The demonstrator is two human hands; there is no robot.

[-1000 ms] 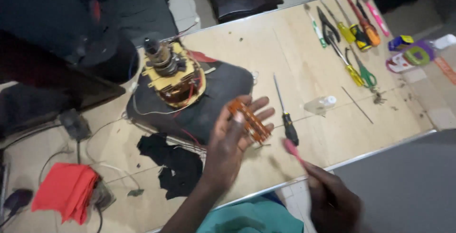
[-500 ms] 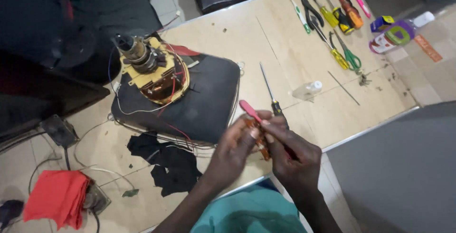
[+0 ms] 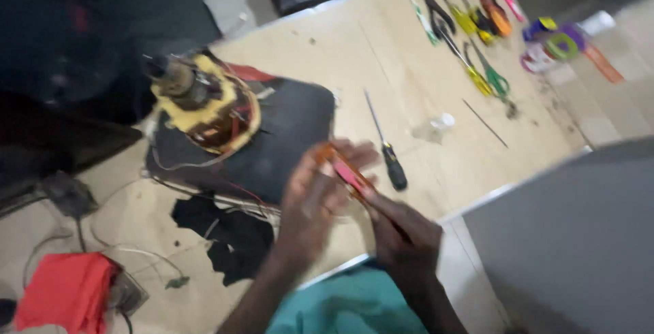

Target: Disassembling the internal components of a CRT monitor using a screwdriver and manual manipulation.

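My left hand point(image 3: 315, 206) holds a small orange-brown part point(image 3: 332, 155) above the wooden table's front edge. My right hand point(image 3: 403, 233) grips a pink-handled tool point(image 3: 349, 174) whose end lies against that part. Both hands meet just right of a black cushion-like pad point(image 3: 272, 145). On the pad's left sits an electric motor point(image 3: 203, 106) with yellow casing and copper windings. A black-handled screwdriver point(image 3: 385, 146) lies on the table just beyond my fingers.
Pliers, scissors point(image 3: 489, 75) and other hand tools line the table's far right, beside tape rolls point(image 3: 553, 46). A small clear bottle point(image 3: 434, 127) lies mid-table. Black cloth scraps point(image 3: 230, 233) and wires lie front left, a red cloth point(image 3: 67, 292) at the far left. A grey panel point(image 3: 565, 239) fills the lower right.
My right hand rose from the lower right with the pink-handled tool and joined my left hand at the orange-brown part. The view shifted slightly.
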